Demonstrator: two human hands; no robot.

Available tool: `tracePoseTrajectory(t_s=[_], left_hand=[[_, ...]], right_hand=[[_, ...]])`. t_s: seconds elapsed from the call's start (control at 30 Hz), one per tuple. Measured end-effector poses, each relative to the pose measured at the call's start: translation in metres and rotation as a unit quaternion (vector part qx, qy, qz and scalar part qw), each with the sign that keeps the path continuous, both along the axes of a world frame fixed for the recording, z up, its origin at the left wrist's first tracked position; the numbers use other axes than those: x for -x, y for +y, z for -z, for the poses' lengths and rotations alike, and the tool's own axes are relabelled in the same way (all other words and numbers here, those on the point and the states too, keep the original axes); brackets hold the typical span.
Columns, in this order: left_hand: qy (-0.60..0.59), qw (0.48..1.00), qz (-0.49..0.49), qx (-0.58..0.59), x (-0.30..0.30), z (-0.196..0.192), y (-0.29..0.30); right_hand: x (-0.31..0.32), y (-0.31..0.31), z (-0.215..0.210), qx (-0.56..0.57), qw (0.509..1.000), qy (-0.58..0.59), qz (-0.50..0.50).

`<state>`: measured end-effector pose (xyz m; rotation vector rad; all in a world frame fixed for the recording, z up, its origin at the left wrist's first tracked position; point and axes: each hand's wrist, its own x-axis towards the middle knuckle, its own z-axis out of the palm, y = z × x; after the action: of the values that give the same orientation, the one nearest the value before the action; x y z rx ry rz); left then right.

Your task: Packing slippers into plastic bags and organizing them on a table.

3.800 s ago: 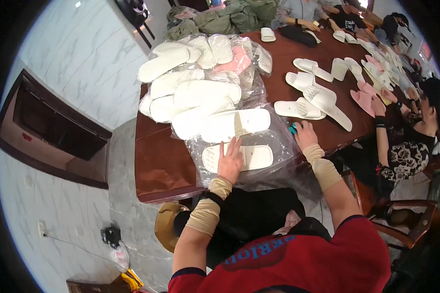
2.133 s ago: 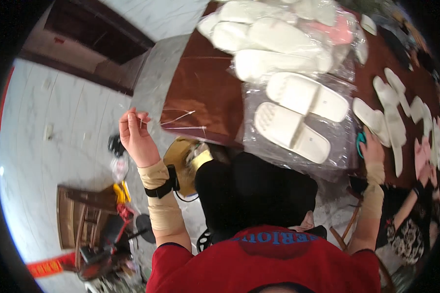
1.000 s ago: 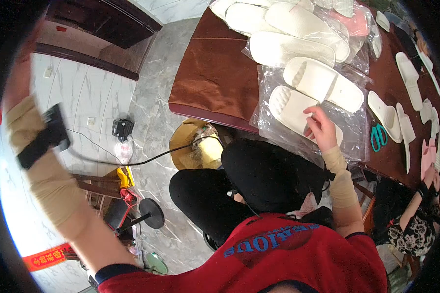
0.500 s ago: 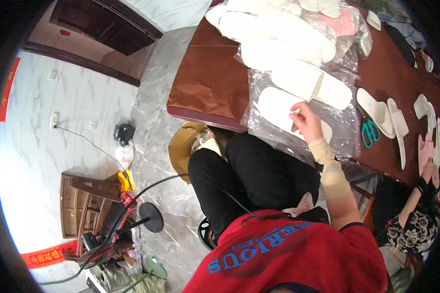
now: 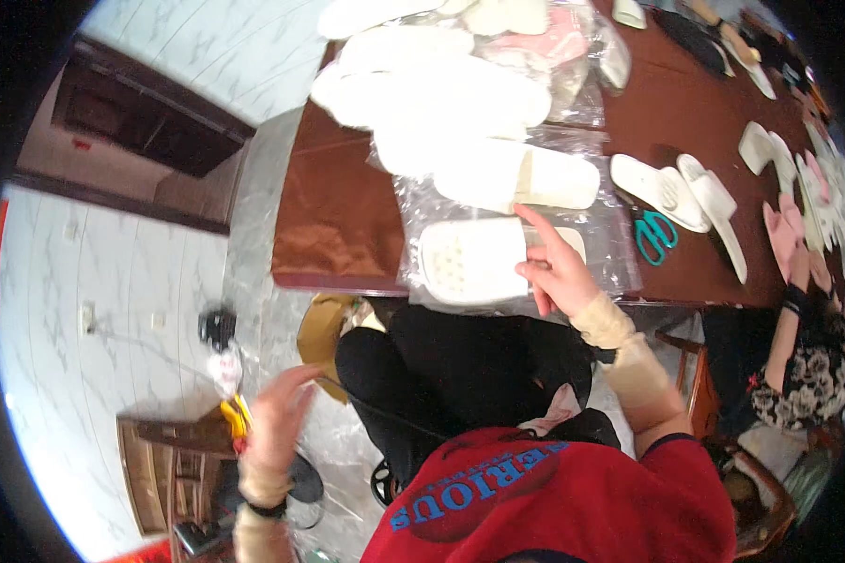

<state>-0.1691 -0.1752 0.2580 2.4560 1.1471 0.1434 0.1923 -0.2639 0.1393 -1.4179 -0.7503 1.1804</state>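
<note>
Near white slipper [image 5: 476, 266] lies on clear plastic [image 5: 616, 246] at the near table edge, my right hand [image 5: 532, 242] over its right part.
Right fingers loosely bent and parted, grasping nothing; contact with the slipper I cannot tell. They hide some of it. Second slipper [image 5: 479, 178] just beyond, bagged heap [image 5: 432, 94] at the far left crowding it. Teal scissors [image 5: 655, 235] to the right, loose white slippers [image 5: 662, 192] past them; farther right, another person's hands at a pink slipper [image 5: 783, 228]. My left hand [image 5: 277, 413] off the table, low left, too blurred to tell its grip; cardboard box [image 5: 322, 330] near it.
</note>
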Motion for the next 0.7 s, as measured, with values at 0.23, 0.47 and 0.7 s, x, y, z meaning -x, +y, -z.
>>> tracePoseTrajectory(t_s=[0.23,0.47,0.7], left_hand=[[-0.263,0.962,0.076,0.01,-0.181,0.143,0.101],[-0.284,0.952,0.072,-0.086,-0.248,0.219,0.123],[-0.374,0.923,0.07,0.057,-0.232,0.24,0.147]], right_hand=[[-0.07,-0.045,-0.024,-0.08,0.783,-0.591,-0.177],[-0.1,-0.009,-0.017,-0.034,0.605,-0.741,-0.289],[-0.09,0.071,0.019,0.02,0.617,-0.721,-0.314]])
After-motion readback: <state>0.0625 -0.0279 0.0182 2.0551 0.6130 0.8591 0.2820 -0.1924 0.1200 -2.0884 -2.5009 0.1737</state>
